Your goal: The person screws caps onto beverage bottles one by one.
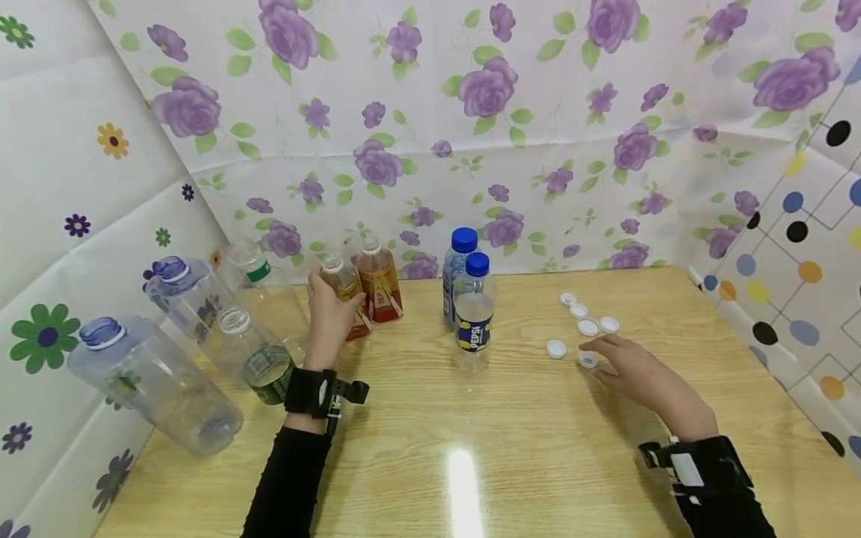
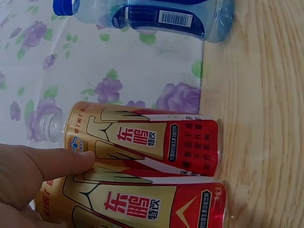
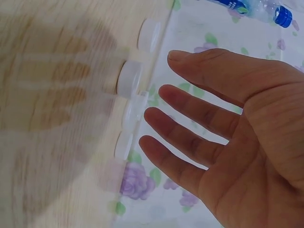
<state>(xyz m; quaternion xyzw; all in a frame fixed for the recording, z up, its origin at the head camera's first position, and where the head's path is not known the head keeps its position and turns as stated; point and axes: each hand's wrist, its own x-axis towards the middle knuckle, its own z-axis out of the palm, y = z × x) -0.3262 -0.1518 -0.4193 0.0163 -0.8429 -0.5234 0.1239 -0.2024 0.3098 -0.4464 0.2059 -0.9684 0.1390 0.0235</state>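
My left hand (image 1: pixel 329 317) holds an uncapped gold and red drink bottle (image 1: pixel 343 278) near its upper part; the thumb lies across the label in the left wrist view. Right beside it stands a matching uncapped drink bottle (image 2: pixel 147 137). Over on the right, my right hand (image 1: pixel 635 373) hovers by several white bottle caps (image 1: pixel 588 327) lying on the table. Its fingers are spread and slightly bent, with nothing between them in the right wrist view. One cap (image 1: pixel 588 359) lies just below the fingertips.
Two blue-capped bottles, one a Pepsi bottle (image 1: pixel 474 314), stand mid-table. At left are two large clear bottles (image 1: pixel 155 381) with bluish necks, a green-label bottle (image 1: pixel 265 366) and a clear bottle with a green ring (image 1: pixel 258 273). Flowered sheeting (image 1: pixel 430 194) backs the table.
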